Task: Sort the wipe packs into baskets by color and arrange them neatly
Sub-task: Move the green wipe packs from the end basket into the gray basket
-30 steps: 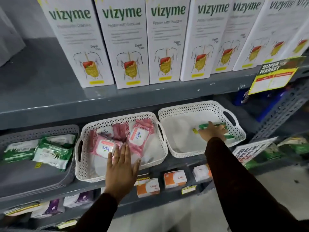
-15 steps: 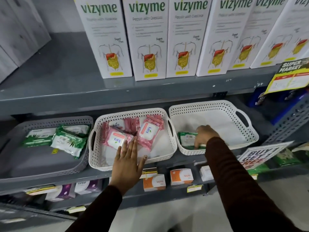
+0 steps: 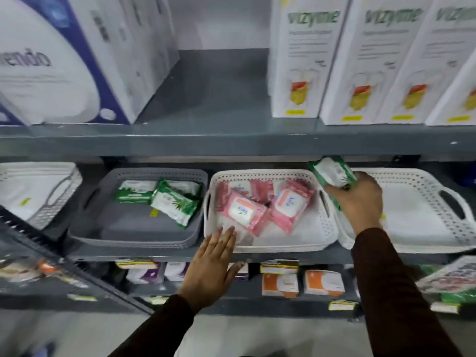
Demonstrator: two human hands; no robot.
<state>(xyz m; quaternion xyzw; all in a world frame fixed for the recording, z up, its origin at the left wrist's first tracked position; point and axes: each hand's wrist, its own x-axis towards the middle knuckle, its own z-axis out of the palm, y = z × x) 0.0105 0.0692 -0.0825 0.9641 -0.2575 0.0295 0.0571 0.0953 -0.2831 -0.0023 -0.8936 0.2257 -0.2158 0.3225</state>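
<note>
My right hand [image 3: 356,199] grips a green wipe pack [image 3: 332,172], lifted above the gap between the two white baskets. The middle white basket [image 3: 322,235] holds several pink wipe packs [image 3: 243,211]. My left hand [image 3: 211,266] rests open and flat at that basket's front left rim, holding nothing. To the left, a grey basket [image 3: 144,235] holds green wipe packs [image 3: 175,203] toward its back. The right white basket [image 3: 425,238] shows only its bare white bottom.
Another white basket [image 3: 51,191] stands at the far left. White Vizyme boxes [image 3: 296,63] and a large white-and-blue box [image 3: 51,60] fill the shelf above. Small orange-and-white boxes [image 3: 280,283] line the shelf below. A dark rack [image 3: 51,253] juts in at the lower left.
My right hand took the green pack out of the right white basket and carried it up and to the left. The camera swung left. My left hand stayed at the middle basket.
</note>
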